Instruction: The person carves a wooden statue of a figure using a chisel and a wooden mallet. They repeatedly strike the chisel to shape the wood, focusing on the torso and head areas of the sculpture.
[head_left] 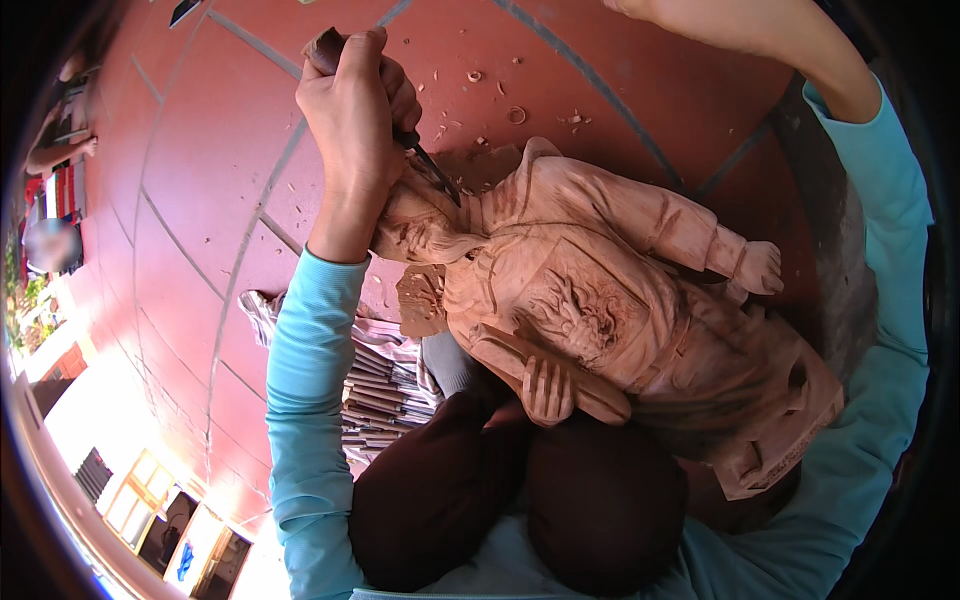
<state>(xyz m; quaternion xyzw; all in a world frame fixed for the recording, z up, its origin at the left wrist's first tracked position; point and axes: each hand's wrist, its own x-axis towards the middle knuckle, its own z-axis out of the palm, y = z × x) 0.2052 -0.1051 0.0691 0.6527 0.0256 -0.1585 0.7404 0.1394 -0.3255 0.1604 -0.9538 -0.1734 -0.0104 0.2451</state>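
My left hand (350, 110) is closed round the handle of a carving chisel (437, 172). The chisel's dark blade slants down to the neck of a carved wooden statue (590, 290), beside its bearded head. This robed figure lies on its back, head to the left, its base toward the lower right by my right arm. A relief pattern covers its chest, and one carved hand holds a long rounded object. At the top edge only a sliver of my right hand (622, 5) shows, past the bare forearm; its fingers and anything in them are out of the picture.
Several more chisels (385, 400) lie in a row on a striped cloth (265, 315), left of my dark-clad knees (605, 500). Wood shavings (516, 115) are scattered over the red tiled floor (600, 70). Another person's arm (62, 155) appears at the far left.
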